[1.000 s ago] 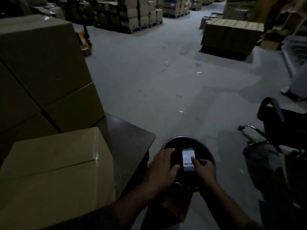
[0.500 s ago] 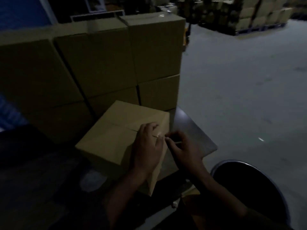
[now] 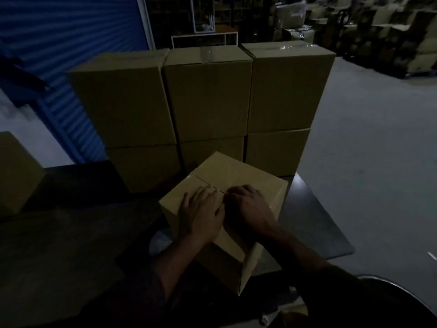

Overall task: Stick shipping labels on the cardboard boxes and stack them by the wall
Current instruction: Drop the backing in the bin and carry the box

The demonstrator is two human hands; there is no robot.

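A small brown cardboard box (image 3: 236, 171) sits on a dark table (image 3: 314, 223) in front of me, one corner pointing toward me. My left hand (image 3: 201, 211) lies flat on the box's top with fingers spread. Beside it, my right hand (image 3: 250, 204) also presses down on the top, fingers forward near the centre seam. The label is hidden under my hands. Behind the table stands a two-high stack of bigger cardboard boxes (image 3: 208, 95), three across.
A blue roller shutter (image 3: 66, 43) fills the back left. Another box (image 3: 14, 171) sits at the table's left end. A round dark stool seat (image 3: 397, 299) is at the lower right. Grey floor (image 3: 378, 150) stretches right, with more boxes far behind.
A second ago both hands were at a white label on the round stool. I turned left, and both hands now press flat on the small box's top.
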